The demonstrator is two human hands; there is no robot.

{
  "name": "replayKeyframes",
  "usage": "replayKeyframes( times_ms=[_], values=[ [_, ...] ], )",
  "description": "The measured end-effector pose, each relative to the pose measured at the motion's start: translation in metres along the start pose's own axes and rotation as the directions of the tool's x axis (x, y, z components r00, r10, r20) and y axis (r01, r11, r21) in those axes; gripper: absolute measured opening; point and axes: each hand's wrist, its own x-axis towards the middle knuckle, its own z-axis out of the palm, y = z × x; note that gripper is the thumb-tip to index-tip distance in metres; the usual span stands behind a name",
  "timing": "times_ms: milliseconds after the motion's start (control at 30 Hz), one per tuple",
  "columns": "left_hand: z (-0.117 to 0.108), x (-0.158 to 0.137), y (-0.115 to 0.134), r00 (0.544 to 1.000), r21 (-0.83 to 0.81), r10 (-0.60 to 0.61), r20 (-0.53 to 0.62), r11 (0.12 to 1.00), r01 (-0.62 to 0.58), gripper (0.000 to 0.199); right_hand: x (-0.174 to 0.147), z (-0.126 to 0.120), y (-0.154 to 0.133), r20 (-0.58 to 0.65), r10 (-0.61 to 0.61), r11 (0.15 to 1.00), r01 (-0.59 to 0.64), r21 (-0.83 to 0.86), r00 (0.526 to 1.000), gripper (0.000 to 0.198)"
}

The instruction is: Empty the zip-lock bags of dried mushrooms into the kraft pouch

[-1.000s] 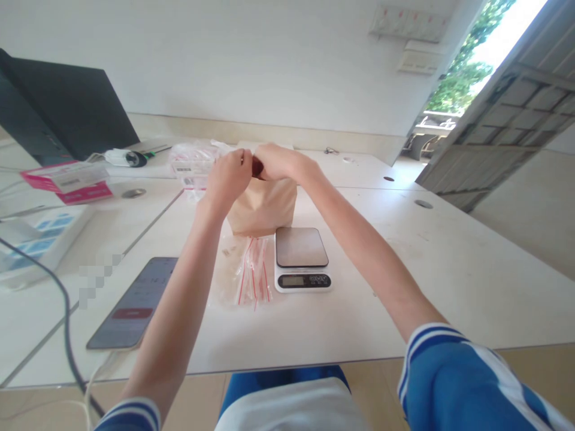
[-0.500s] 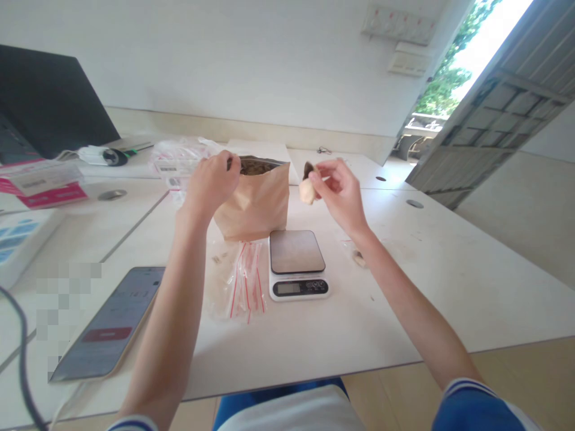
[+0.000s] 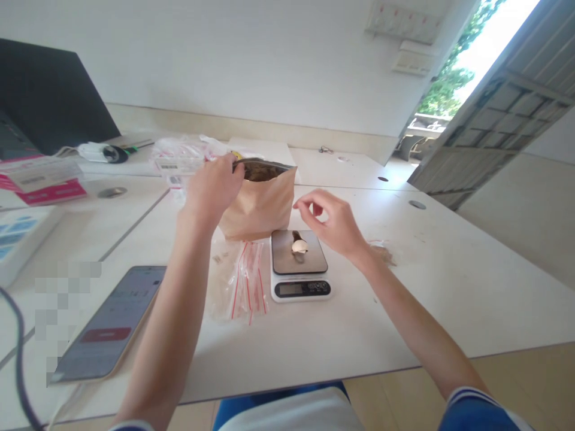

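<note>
My left hand (image 3: 215, 184) grips the top edge of a brown kraft paper bag (image 3: 260, 206), which stands upright with its mouth open and dark brown dried pieces (image 3: 261, 172) inside. On the steel plate of a small digital kitchen scale (image 3: 281, 263) lies a pale, rounded piece (image 3: 299, 246) with a darker part behind it; its kind is unclear. Just above and right of the plate is my right hand (image 3: 330, 221), thumb and forefinger tips together in a loop, with nothing visible in them. Clear zip bags with red strips (image 3: 247, 278) lie left of the scale.
A phone (image 3: 112, 326) lies at the left front, near a grey cable (image 3: 21, 365). Behind it are pink-and-white boxes (image 3: 42, 179) and a black monitor (image 3: 54, 99). A small clear bag with brown contents (image 3: 383, 254) lies beyond my right forearm.
My right hand has come down toward the scale and let go of the pale and dark piece, which now rests on the plate. The left hand keeps its hold on the bag.
</note>
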Motion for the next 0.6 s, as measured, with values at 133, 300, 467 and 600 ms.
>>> replayKeyframes(
  times_ms=[133, 300, 467, 600],
  values=[
    [-0.007, -0.003, -0.003, 0.996, 0.020, 0.068, 0.063, 0.997, -0.069, 0.042, 0.026, -0.012, -0.027, -0.093, -0.193, 0.980, 0.198, 0.038, 0.977, 0.023],
    [-0.021, -0.007, -0.009, 0.963, 0.055, 0.179, 0.201, 0.980, -0.193, 0.039, 0.052, -0.006, -0.034, 0.211, -0.184, 0.978, 0.200, -0.058, 0.960, 0.027],
    [-0.025, -0.014, -0.009, 0.923, 0.140, 0.268, 0.277, 0.939, -0.315, 0.038, 0.069, -0.013, -0.056, 0.524, 0.086, 0.958, 0.073, -0.275, 0.848, 0.031],
    [-0.024, -0.026, -0.004, 0.897, 0.078, 0.280, 0.342, 0.943, -0.324, 0.034, 0.084, -0.002, -0.070, 0.700, 0.267, 0.916, 0.052, -0.399, 0.662, 0.024]
  ],
)
